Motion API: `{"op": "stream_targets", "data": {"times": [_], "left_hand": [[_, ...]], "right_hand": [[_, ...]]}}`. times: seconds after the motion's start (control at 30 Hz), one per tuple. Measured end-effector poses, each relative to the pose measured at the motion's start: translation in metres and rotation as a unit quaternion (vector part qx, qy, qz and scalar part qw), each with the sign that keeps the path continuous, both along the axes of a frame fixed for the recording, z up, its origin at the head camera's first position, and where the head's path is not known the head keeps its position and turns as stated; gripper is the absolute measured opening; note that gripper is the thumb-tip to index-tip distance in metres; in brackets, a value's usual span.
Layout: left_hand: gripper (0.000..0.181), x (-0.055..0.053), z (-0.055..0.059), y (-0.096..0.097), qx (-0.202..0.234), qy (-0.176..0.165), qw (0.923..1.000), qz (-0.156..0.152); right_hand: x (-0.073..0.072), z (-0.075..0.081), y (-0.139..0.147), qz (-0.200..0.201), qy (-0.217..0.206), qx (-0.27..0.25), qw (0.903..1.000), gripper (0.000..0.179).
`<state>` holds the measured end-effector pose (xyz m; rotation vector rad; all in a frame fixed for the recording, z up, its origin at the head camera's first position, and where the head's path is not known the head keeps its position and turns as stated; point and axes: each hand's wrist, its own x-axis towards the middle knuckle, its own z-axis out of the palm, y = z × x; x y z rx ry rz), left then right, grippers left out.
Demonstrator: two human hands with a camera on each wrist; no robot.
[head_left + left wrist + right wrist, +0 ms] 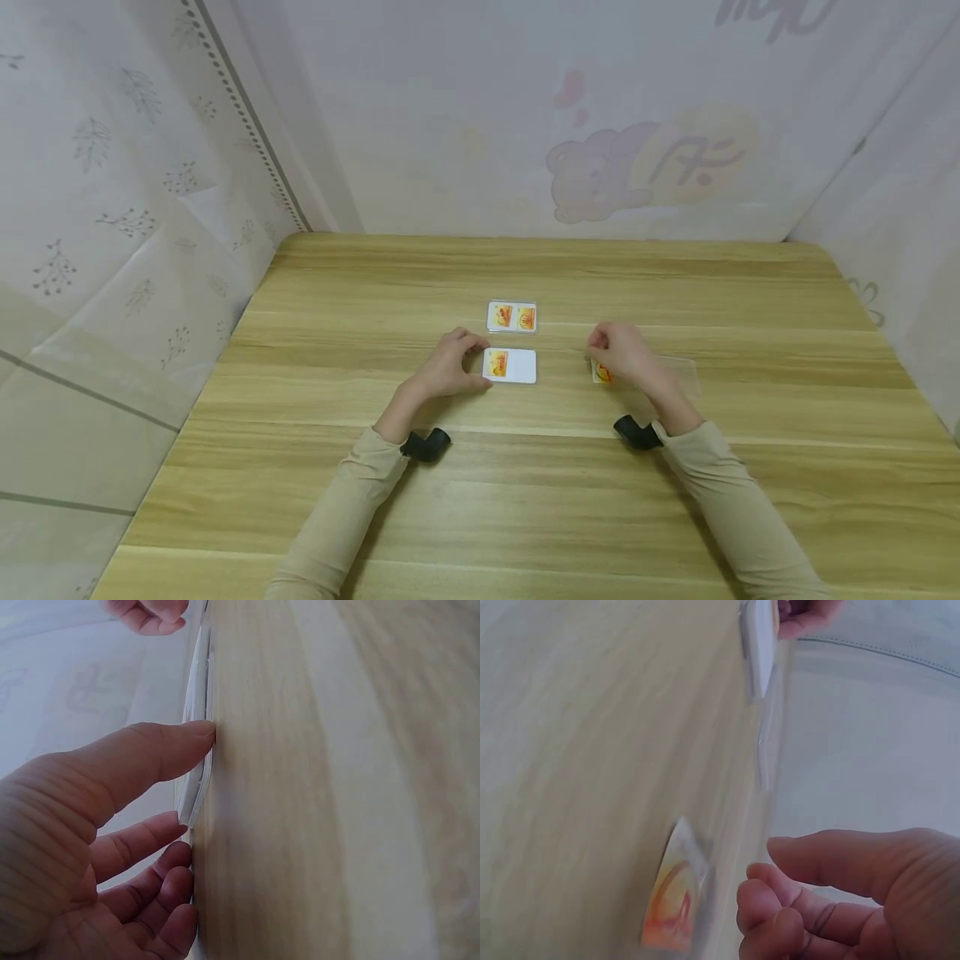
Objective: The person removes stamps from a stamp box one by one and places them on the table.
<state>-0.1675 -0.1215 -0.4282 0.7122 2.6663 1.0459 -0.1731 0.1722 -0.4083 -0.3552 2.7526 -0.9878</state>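
My left hand (450,367) holds a flat white card case (522,367) with one yellow-orange stamp-like picture on its left half. In the left wrist view, the thumb (199,729) lies along one edge of the case and the index finger touches its corner. A small yellow-orange stamp (673,904) lies on the table at the right, partly under my right hand (628,354) in the head view. The right fingers are curled, with thumb and index tips close together. In the right wrist view nothing shows between them, and the stamp lies beside them.
A second clear-edged card case (512,328) with two similar pictures lies just beyond the first. Under the right wrist is a clear plastic sheet (684,375). The wooden table (480,517) meets patterned curtains (420,125) at the back and sides.
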Motion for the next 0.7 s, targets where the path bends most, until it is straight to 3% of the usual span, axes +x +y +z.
{"op": "stream_targets", "data": {"times": [0.33,0.7], "left_hand": [[0.054,0.000,-0.002,-0.001,0.002,0.002,1.0000,-0.001],[0.054,0.001,-0.002,-0.001,0.003,0.006,1.0000,0.001]], "right_hand": [[-0.001,0.006,-0.022,0.008,0.023,-0.012,0.9996,0.009],[-0.005,0.010,-0.045,0.009,0.015,-0.013,0.9998,0.009]]}}
